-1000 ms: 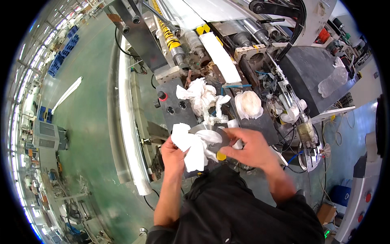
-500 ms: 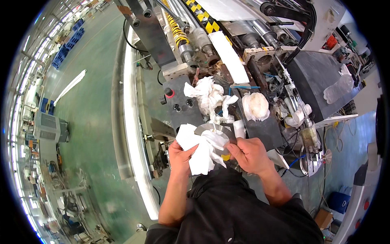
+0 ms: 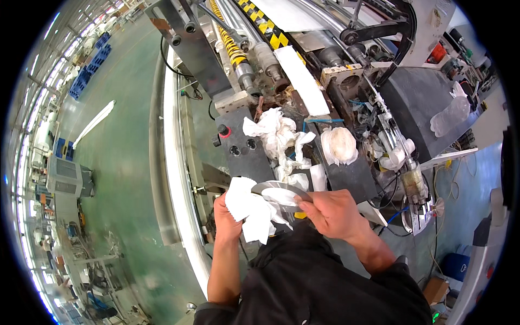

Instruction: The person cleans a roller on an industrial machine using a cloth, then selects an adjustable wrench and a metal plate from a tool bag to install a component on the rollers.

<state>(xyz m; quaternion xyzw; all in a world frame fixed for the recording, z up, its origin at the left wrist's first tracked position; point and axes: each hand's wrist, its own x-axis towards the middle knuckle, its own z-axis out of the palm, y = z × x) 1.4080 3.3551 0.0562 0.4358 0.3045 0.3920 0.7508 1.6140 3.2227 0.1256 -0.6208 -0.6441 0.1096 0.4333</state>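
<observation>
My left hand is closed on a white paper wipe, whose folds hang loosely toward my body. In my right hand, the thumb and fingers pinch the right edge of a thin grey metal ring, probably a circular blade. The ring is tilted in front of my chest. The wipe lies against its left side and covers part of it, and white shows through the opening. Just beyond the ring, crumpled white wipes are heaped on the dark machine top. A small white roll lies near my right hand.
A round off-white wad sits on the dark plate. To the left are black knobs and a red-ringed button. Rollers and a yellow-black striped bar lie farther off. A crumpled clear bottle rests at right.
My left hand has shifted left and slightly toward me with the wipe, uncovering more of the ring. The ring has tilted to a flatter angle, still pinched by my right hand.
</observation>
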